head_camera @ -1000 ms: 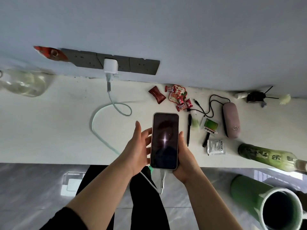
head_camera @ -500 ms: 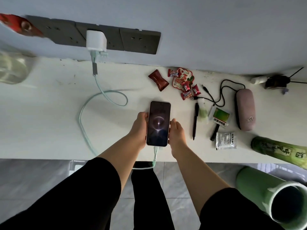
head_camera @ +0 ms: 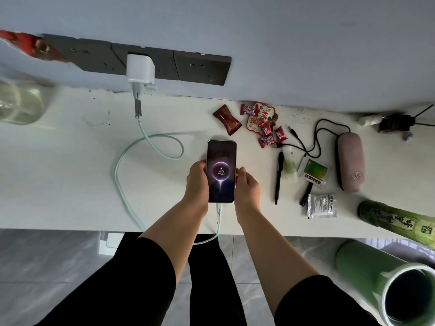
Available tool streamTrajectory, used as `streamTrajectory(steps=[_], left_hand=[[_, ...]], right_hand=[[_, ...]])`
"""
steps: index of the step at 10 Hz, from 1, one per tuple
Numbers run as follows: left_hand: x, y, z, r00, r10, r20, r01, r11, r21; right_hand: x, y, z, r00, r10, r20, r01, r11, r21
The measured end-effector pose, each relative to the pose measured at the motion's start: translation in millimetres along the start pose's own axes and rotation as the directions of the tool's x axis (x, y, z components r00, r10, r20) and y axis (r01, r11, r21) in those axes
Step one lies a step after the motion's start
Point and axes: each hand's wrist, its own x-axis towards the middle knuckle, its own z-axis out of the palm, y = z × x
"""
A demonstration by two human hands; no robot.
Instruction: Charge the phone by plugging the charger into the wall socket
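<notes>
The phone [head_camera: 221, 171] lies lengthwise over the white table [head_camera: 58, 175], its screen lit with a charging ring and "42". My left hand [head_camera: 197, 182] grips its left edge and my right hand [head_camera: 247, 184] its right edge. A pale green cable [head_camera: 122, 158] runs from the phone's bottom port, off the table's front edge, back up in a loop to the white charger [head_camera: 140, 69]. The charger sits plugged into the middle of the dark grey wall socket strip [head_camera: 200, 69].
Right of the phone lie candy wrappers [head_camera: 261, 123], a black pen [head_camera: 279, 177], a black cord, sachets, and a pink case [head_camera: 350, 161]. Green bottles [head_camera: 397, 220] stand at the right edge. A glass jar [head_camera: 18, 102] sits far left. Below is grey tiled floor.
Both hands moved the phone forward and down from mid-air over the table's front edge to low over the tabletop. The screen's glow grew into a charging ring showing 42.
</notes>
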Motion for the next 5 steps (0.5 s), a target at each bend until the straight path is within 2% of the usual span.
streamTrajectory(steps=[2, 3, 4, 5], left_hand=[[0, 3, -4, 0.997, 0.034, 0.065, -0.037, 0.998, 0.041], [-5, 8, -11, 0.996, 0.032, 0.081, -0.043, 0.991, 0.126], [-6, 12, -18, 0.991, 0.108, 0.083, -0.131, 0.920, 0.369], [-12, 14, -30, 0.981, 0.160, 0.112, -0.193, 0.716, 0.671]], right_hand=[[2, 3, 2, 0.999, -0.019, -0.044, 0.017, 0.999, -0.047], [2, 3, -1, 0.997, -0.073, -0.023, 0.071, 0.993, -0.097], [3, 0, -8, 0.996, -0.062, 0.058, 0.072, 0.981, -0.179], [-2, -11, -26, 0.997, -0.025, 0.068, 0.043, 0.958, -0.283]])
